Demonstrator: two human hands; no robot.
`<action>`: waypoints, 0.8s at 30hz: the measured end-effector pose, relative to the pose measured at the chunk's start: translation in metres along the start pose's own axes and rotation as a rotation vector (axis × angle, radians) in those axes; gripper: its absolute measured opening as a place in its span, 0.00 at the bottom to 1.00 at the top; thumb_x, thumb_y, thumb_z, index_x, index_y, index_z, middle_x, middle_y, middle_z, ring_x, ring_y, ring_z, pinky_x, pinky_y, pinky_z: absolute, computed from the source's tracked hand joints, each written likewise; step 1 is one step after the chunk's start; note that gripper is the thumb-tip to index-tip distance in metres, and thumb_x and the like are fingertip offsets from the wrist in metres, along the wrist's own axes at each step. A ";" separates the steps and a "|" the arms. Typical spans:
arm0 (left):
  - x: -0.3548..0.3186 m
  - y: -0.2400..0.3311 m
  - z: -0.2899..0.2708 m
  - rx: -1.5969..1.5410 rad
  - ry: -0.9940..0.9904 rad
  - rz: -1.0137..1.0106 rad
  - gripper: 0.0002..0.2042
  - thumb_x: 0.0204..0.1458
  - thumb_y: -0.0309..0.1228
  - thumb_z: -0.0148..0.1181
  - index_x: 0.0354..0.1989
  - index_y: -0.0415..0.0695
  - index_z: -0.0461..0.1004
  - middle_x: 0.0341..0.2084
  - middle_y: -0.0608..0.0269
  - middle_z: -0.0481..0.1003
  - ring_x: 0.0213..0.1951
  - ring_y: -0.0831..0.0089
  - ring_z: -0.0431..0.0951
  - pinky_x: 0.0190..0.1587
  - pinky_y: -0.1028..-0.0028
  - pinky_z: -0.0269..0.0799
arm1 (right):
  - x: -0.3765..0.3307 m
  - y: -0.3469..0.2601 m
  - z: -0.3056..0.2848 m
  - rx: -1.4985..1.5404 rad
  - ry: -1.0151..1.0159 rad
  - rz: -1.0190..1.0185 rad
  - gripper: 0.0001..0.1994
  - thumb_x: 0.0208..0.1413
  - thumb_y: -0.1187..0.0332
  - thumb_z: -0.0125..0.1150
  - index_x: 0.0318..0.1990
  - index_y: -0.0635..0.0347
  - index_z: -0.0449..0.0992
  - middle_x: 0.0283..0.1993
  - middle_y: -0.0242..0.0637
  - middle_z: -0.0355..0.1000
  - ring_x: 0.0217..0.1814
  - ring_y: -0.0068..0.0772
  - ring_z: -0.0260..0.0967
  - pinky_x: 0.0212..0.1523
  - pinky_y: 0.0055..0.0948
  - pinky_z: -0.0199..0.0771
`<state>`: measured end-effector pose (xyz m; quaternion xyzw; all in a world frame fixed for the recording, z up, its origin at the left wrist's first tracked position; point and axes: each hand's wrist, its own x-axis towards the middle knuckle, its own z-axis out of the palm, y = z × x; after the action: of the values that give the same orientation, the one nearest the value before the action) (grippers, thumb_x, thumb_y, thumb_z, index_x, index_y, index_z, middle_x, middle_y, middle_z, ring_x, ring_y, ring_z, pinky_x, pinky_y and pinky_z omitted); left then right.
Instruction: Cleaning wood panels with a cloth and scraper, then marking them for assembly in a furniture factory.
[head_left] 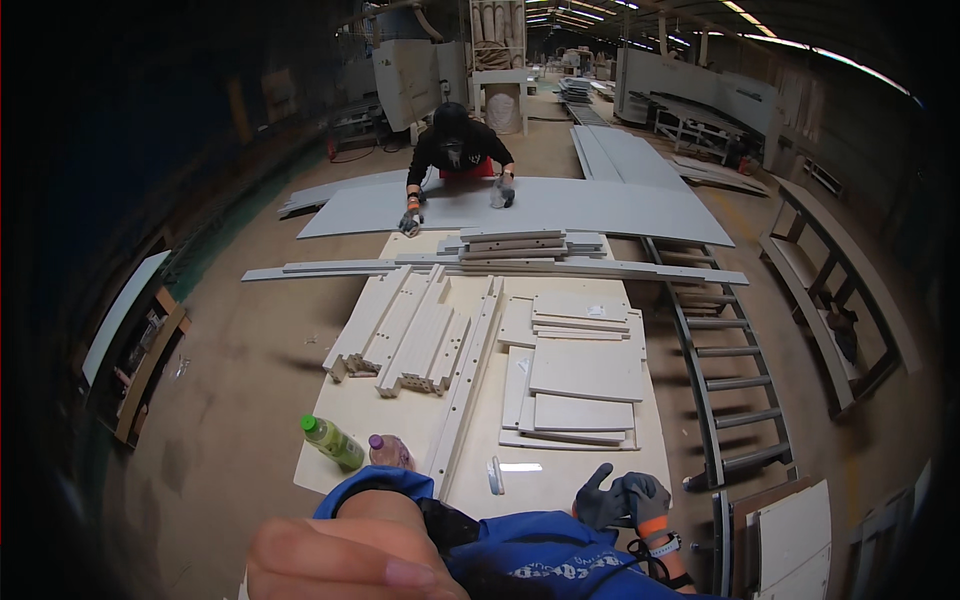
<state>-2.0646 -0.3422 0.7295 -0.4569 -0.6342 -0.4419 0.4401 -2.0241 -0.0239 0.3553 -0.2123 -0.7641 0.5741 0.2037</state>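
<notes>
My left hand (340,565) is bare and raised very close to the camera. Its fingers are curled and pressed together, and what they hold, if anything, is out of sight. A blue sleeve (372,484) lies pushed up behind it. My right hand (648,498), in a grey work glove with an orange cuff and a watch at the wrist, is closed by the table's near right corner. Against its fingers sits a second dark grey glove (598,500), which looks like a loose one in its grip. A small pale knife-like tool (496,476) lies on the white table (400,425) near that hand.
Pale drilled boards (420,335) and flat panels (585,368) cover much of the table. A green bottle (333,443) and a purple-capped bottle (390,452) stand at its near left. A roller conveyor (735,384) runs along the right. Across the table a gloved co-worker (458,150) leans over a grey panel (570,205).
</notes>
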 end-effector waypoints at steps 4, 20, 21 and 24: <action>-0.002 0.004 0.019 -0.033 0.147 -0.017 0.22 0.58 0.40 0.60 0.53 0.42 0.61 0.29 0.61 0.70 0.29 0.69 0.65 0.30 0.67 0.68 | 0.000 -0.001 0.002 -0.011 -0.003 0.021 0.08 0.57 0.71 0.60 0.42 0.63 0.79 0.42 0.39 0.79 0.44 0.32 0.77 0.48 0.29 0.76; -0.003 -0.024 0.021 -0.470 0.102 -0.029 0.16 0.67 0.42 0.44 0.49 0.40 0.65 0.22 0.61 0.71 0.21 0.73 0.66 0.25 0.77 0.66 | 0.006 0.007 0.000 -0.234 -0.054 -0.263 0.09 0.57 0.70 0.59 0.43 0.58 0.80 0.44 0.40 0.78 0.45 0.39 0.77 0.48 0.32 0.77; -0.002 -0.026 0.020 -0.472 0.083 -0.019 0.15 0.67 0.41 0.45 0.48 0.40 0.65 0.21 0.62 0.71 0.20 0.74 0.66 0.25 0.77 0.66 | 0.006 0.007 0.001 -0.165 -0.079 -0.184 0.08 0.57 0.70 0.59 0.43 0.58 0.80 0.45 0.39 0.77 0.46 0.39 0.77 0.48 0.32 0.76; 0.001 -0.029 0.022 -0.460 0.042 0.010 0.14 0.66 0.40 0.47 0.46 0.41 0.66 0.20 0.64 0.71 0.19 0.75 0.65 0.24 0.77 0.65 | 0.005 0.004 0.004 -0.097 -0.092 -0.050 0.08 0.58 0.70 0.58 0.44 0.56 0.80 0.46 0.38 0.76 0.48 0.38 0.76 0.49 0.31 0.76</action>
<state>-2.0965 -0.3266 0.7214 -0.5392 -0.5052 -0.5819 0.3398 -2.0298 -0.0229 0.3510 -0.1762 -0.8047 0.5402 0.1723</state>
